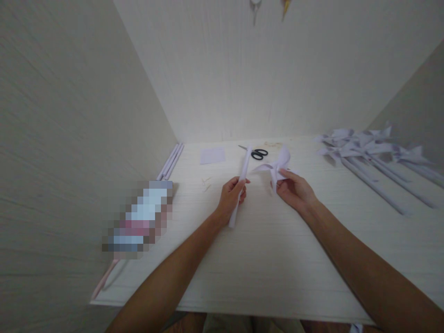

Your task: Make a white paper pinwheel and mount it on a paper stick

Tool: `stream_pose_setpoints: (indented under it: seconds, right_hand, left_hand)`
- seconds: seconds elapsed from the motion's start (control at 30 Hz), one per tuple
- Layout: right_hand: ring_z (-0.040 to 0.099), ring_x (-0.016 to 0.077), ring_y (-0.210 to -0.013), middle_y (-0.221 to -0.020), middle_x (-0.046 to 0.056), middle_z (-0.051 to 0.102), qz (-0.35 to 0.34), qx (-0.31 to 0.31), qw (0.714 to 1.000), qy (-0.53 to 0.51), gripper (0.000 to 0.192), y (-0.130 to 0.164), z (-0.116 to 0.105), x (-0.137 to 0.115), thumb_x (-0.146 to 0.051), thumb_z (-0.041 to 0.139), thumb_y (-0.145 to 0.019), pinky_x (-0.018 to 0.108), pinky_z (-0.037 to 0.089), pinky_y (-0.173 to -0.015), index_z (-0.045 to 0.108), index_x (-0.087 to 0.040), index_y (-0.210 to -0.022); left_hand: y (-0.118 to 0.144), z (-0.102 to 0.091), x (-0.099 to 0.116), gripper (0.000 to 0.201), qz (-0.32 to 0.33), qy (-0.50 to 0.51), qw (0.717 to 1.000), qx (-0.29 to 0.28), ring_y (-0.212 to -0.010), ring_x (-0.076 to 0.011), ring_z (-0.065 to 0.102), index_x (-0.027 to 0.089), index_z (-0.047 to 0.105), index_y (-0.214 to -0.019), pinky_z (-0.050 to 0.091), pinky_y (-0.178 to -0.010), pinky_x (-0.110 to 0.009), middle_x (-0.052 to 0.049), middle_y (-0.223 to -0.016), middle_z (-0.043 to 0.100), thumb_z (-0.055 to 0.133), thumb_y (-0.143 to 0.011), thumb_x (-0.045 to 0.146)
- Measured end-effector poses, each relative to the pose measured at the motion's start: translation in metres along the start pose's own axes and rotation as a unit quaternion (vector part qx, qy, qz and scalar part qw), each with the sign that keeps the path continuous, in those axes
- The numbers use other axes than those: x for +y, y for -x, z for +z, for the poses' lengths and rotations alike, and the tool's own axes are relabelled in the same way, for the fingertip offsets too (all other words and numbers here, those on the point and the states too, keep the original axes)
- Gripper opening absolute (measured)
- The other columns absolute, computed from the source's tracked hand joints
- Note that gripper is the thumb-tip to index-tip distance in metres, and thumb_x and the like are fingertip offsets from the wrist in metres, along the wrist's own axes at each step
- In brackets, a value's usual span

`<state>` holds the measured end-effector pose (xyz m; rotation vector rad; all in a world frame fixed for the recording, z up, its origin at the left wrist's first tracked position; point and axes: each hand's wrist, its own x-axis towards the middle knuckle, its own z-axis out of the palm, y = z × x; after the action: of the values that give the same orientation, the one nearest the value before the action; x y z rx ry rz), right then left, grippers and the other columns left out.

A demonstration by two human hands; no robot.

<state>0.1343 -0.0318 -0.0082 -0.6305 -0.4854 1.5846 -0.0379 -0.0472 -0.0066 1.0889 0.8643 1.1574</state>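
Three pale walls (277,83), one white tabletop (215,277), and over it the left hand (231,199) grips one paper tube (246,164) while the right hand (296,187) pinches one pinwheel (283,158), scissors (257,155) and one sheet (212,156) beyond!

We see a white, faintly streaked table (277,273). Near its back edge we find black-handled scissors (260,154), and behind them some thin, pale bits (273,144). Left of the scissors lies a flat piece of pale paper (212,156), with a few thin slivers (207,187) in front of it. At the far left corner we make out pale paper tubes (171,162) side by side. Toward the right we see finished pinwheels (378,148) heaped together, heads overlapping, sticks slanting toward us.
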Motion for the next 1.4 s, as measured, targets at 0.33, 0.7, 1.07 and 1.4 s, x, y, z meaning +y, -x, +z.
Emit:
stream_pose_setpoints:
  seconds: [0.33,0.7,1.07,1.4]
  right_hand:
    - [0.062,0.0106,-0.065,-0.069,-0.002,0.066,0.004,-0.011,1.000,0.016,0.014,0.0009,0.0007,0.0013,-0.007,0.060,-0.062,0.021,0.052,-0.067,0.057,-0.017,-0.072]
    - [0.062,0.0115,-0.065,-0.070,-0.002,0.066,-0.005,-0.006,1.000,0.021,0.014,0.0000,0.0020,0.0021,-0.007,0.060,-0.062,0.024,0.053,-0.068,0.057,-0.018,-0.070]
    - [0.062,0.0103,-0.064,-0.069,-0.003,0.066,0.001,-0.008,1.000,0.024,0.015,0.0025,0.0045,0.0011,-0.008,0.062,-0.061,0.022,0.052,-0.069,0.056,-0.018,-0.070]
    - [0.061,0.0092,-0.064,-0.068,-0.004,0.066,-0.014,-0.017,0.999,0.027,0.018,0.0013,0.0029,0.0020,-0.007,0.064,-0.059,0.018,0.052,-0.065,0.056,-0.019,-0.069]
  left_hand:
    - [0.0026,-0.0011,0.0032,0.019,-0.009,0.017,1.000,-0.025,-0.036,-0.0029,0.033,0.013,0.054,-0.076,0.023,-0.033,-0.017,0.008,-0.047,0.033,0.049,-0.073,0.032]
    - [0.0029,-0.0004,0.0036,0.020,-0.017,0.023,0.999,-0.027,-0.036,-0.0016,0.034,0.012,0.055,-0.076,0.022,-0.033,-0.017,0.006,-0.053,0.040,0.050,-0.072,0.032]
    - [0.0037,-0.0028,0.0064,0.020,-0.019,0.083,0.994,-0.069,-0.037,-0.0019,0.034,0.012,0.055,-0.078,0.020,-0.034,-0.017,0.007,-0.051,0.037,0.055,-0.069,0.031]
    - [0.0029,-0.0023,0.0048,0.020,-0.030,0.135,0.988,-0.073,-0.041,-0.0021,0.031,0.012,0.056,-0.080,0.022,-0.035,-0.015,0.006,-0.051,0.034,0.059,-0.068,0.027]
